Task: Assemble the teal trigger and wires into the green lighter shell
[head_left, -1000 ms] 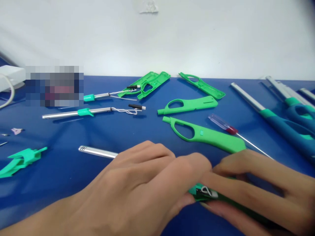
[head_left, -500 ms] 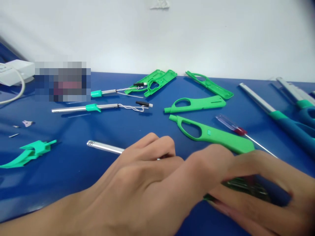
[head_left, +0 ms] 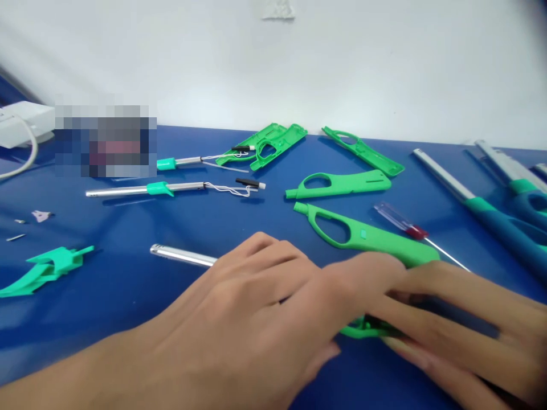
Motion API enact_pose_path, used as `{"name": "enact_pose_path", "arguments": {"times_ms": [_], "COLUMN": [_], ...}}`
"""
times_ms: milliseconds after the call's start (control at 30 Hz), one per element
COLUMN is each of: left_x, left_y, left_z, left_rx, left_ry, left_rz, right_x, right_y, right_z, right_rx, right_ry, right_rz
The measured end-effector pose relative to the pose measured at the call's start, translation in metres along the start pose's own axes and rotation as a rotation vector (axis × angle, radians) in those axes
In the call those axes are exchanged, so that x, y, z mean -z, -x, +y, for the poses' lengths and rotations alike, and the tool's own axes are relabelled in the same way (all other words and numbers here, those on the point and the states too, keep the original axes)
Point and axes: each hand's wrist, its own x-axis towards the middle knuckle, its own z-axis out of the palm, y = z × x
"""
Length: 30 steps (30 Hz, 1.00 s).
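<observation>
Across the lower middle, my left hand (head_left: 256, 307) is closed around a long-nosed lighter, whose silver metal tube (head_left: 183, 255) sticks out to the left. Part of its green plastic body (head_left: 367, 329) shows under my fingers, with the rest hidden by both hands. From the right, my right hand (head_left: 461, 324) meets the left, its thumb and fingers closed on the same lighter body. Just beyond my hands lies a green handle shell (head_left: 380, 242). A screwdriver (head_left: 397, 219) with a clear and red handle rests past it.
Another green shell (head_left: 342, 183) and several shell halves (head_left: 277, 145) lie farther back. Two metal tubes with wires (head_left: 183, 187) are at centre left. A teal plastic part (head_left: 55, 265) sits left. Several blue lighters (head_left: 491, 216) lie right. A white box (head_left: 25, 122) stands far left.
My hands have shifted slightly on the lighter, and more of its green body shows below my left hand. The view has moved a little; the things on the table stay put.
</observation>
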Motion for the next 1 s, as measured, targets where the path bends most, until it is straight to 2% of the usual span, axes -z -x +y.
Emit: {"name": "enact_pose_path", "arguments": {"times_ms": [200,400,600,767,1000], "left_x": [0.004,-0.003,-0.006,-0.004,-0.005], "left_y": [0.000,0.009,0.008,0.005,0.007], "left_z": [-0.002,0.002,0.001,0.002,0.008], "left_rx": [-0.011,0.000,0.055,0.005,0.042], "left_ry": [-0.048,0.050,0.084,0.038,-0.008], "left_rz": [-0.008,0.039,0.045,0.032,0.026], "right_x": [-0.002,0.006,0.014,0.015,0.020], "right_y": [-0.007,0.003,0.018,0.024,0.009], "right_z": [-0.003,0.001,0.012,0.010,0.004], "right_rx": [-0.006,-0.008,0.035,0.042,0.080], "right_ry": [0.009,0.021,-0.012,0.013,-0.033], "right_rz": [0.009,0.009,-0.122,-0.123,-0.113]}}
